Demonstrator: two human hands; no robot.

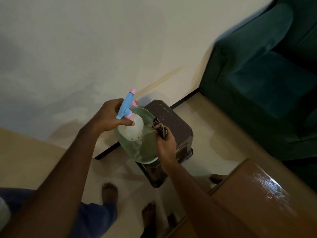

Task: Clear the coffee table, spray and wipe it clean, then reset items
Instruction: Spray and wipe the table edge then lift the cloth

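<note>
Counts are coming out as: one translucent plastic spray bottle with blue-pink trigger (132, 128), one striped brown cloth (160, 128), one pale green plastic basin (147, 152), one dark brown plastic stool (173, 115), one glossy wooden coffee table (253, 194), one dark green sofa (265, 74), two hands (left hand (109, 115), right hand (165, 146)), two bare feet (109, 193).

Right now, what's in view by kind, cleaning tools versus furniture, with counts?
Spray bottle: 1, translucent with blue-and-pink trigger, held in the left hand.
Cloth: 1, striped brown, gripped by the right hand.
Stool: 1, dark brown plastic.
Basin: 1, pale green plastic, on that stool.
Coffee table: 1, glossy wood.
Sofa: 1, dark green upholstered.
Total: 6.
</note>
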